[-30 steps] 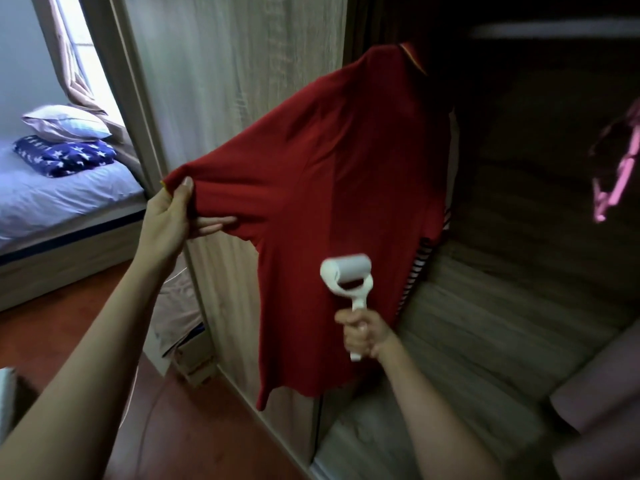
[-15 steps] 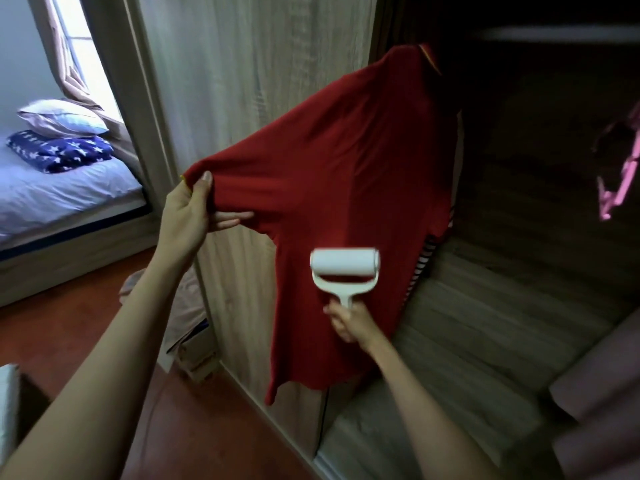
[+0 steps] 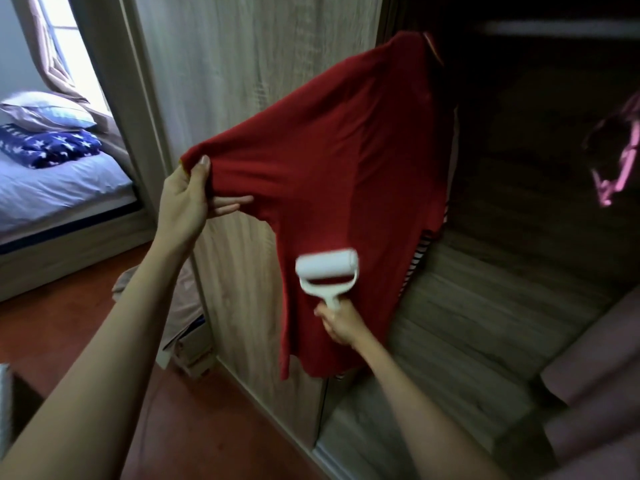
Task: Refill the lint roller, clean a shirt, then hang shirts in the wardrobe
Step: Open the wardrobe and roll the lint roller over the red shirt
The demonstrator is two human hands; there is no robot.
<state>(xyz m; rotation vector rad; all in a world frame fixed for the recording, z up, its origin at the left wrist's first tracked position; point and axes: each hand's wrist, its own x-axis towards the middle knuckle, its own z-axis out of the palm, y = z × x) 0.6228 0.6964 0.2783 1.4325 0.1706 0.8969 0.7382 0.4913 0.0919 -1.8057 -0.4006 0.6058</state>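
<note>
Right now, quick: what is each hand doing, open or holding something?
Left hand: pinching the red shirt by its sleeve end, pulling it out taut.
Right hand: gripping the handle of the lint roller against the shirt.

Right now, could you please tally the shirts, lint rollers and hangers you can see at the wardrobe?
Shirts: 2, the red shirt and a striped shirt behind it.
Lint rollers: 1, the white lint roller.
Hangers: 1, the pink hanger.
Total: 4.
</note>
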